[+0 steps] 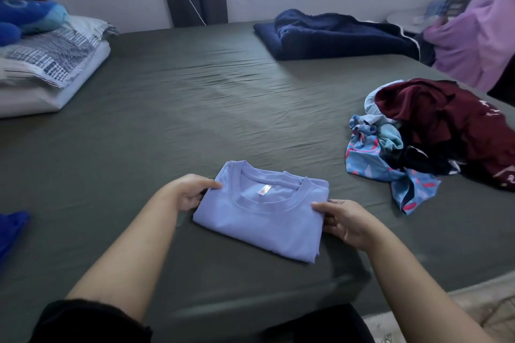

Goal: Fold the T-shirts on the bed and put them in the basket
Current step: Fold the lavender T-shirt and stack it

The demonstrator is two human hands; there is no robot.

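- While the lilac T-shirt (262, 211) lies folded into a compact rectangle on the grey-green bed sheet (172, 108), close to the near edge of the bed, both hands flank it: the left hand (189, 191) at its left side, the right hand (344, 218) at its right side.
- Its long axis runs slantwise from the far left corner toward the near right, so the hands sit at opposite ends of its width, each about equally near; a lift would seem to need both together.
- Left thumb lies on top of the fabric by the collar with the fingers tucked at or under the edge, pinching it; right thumb rests on the top layer with the fingers curled along the side, grasping the edge as far as can be seen.
- Soft, smooth knit with a ribbed round collar and a small white label facing up; limp cloth, likely to sag if carried from one side only.
- Well apart to the right, a crumpled pile (434, 133) of maroon, dark and blue-patterned clothes waits unfolded.
- No basket shows in view, so where the folded shirt must go cannot be told.
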